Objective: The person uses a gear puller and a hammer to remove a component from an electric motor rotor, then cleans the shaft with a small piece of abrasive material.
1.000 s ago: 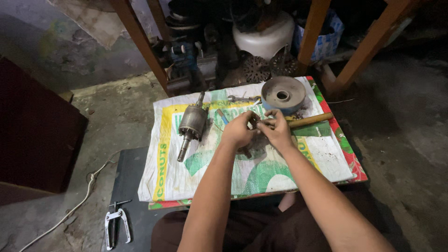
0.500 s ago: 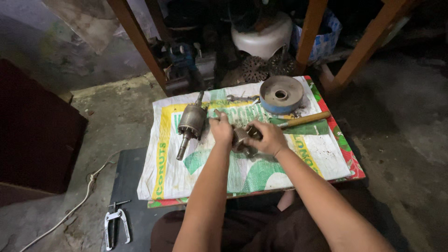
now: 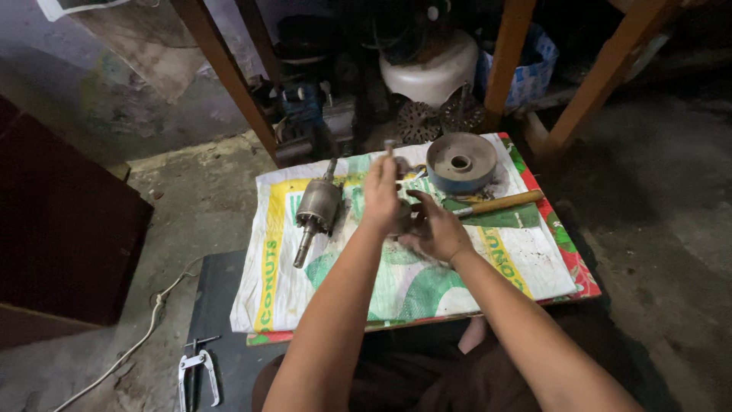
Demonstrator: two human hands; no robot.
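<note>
Two hands: left hand [image 3: 380,194] pinches small bolt [image 3: 389,145] upright, right hand [image 3: 433,229] grips grey metal part [image 3: 402,217].

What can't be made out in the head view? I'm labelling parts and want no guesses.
- Small metal part: mostly covered by left hand and right hand; kind unclear.
- Thin piece at left fingertips: too small to tell.
- Hammer: head hidden behind right hand.
- Gear under the bench: dark.
</note>
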